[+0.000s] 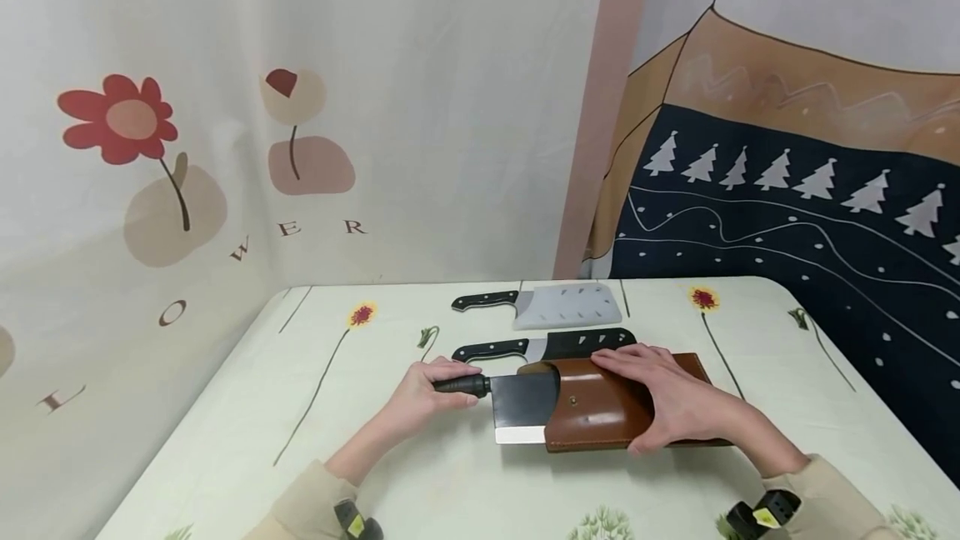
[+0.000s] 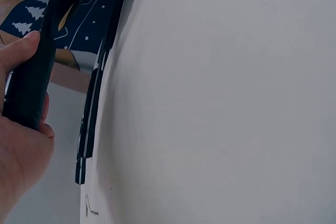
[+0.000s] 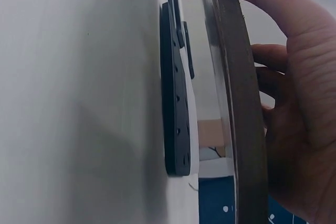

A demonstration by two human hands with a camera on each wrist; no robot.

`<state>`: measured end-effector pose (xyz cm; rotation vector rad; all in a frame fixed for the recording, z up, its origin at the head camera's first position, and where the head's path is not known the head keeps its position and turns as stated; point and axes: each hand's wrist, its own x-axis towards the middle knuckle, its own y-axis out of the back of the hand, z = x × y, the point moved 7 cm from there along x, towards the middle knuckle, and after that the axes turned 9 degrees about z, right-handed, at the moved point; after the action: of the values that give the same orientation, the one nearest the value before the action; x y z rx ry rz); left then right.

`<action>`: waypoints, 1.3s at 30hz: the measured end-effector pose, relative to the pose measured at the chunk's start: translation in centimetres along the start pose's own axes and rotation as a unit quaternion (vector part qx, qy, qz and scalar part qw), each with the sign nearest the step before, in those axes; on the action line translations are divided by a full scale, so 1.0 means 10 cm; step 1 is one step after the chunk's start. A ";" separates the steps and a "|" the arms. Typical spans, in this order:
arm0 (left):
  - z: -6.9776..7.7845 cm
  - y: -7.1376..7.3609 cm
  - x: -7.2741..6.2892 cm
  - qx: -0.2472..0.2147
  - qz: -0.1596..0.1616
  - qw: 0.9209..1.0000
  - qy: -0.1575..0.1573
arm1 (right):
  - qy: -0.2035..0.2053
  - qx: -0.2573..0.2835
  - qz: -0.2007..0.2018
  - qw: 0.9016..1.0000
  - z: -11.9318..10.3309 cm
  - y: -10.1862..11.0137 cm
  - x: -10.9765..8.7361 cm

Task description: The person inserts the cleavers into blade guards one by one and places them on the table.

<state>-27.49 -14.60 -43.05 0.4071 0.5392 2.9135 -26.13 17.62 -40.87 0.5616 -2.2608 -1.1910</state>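
A cleaver (image 1: pixel 525 402) with a dark blade and a bright cutting edge lies partly inside a brown leather sheath (image 1: pixel 600 407). My left hand (image 1: pixel 431 390) grips its black handle (image 1: pixel 461 385), and the left wrist view shows fingers around that handle (image 2: pixel 32 77). Across the sheath lies my right hand (image 1: pixel 667 394), thumb at the near edge and fingers at the far edge. In the right wrist view the sheath's edge (image 3: pixel 241 98) runs alongside this hand (image 3: pixel 299 87). The blade's far end is hidden in the leather.
Behind the sheath lies a knife in a black blade guard (image 1: pixel 588 342), its handle pointing left. Farther back is another cleaver in a white guard (image 1: pixel 573 305). A flower-patterned cloth (image 1: pixel 315 448) covers the table, with printed curtains (image 1: pixel 450 107) behind.
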 end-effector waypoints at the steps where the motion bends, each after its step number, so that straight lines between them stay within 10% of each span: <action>1: 0.00 -0.02 0.00 0.000 -0.002 1.000 -0.001 | 0.002 0.001 -0.001 1.000 -0.01 -0.01 0.01; 39: 0.09 -0.26 -0.02 0.039 0.025 0.999 -0.022 | -0.001 -0.043 -0.032 0.999 -0.14 -0.22 0.07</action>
<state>-26.73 -11.93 -43.24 0.5003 0.6479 2.9313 -25.57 15.16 -41.92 0.6040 -2.1969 -1.3128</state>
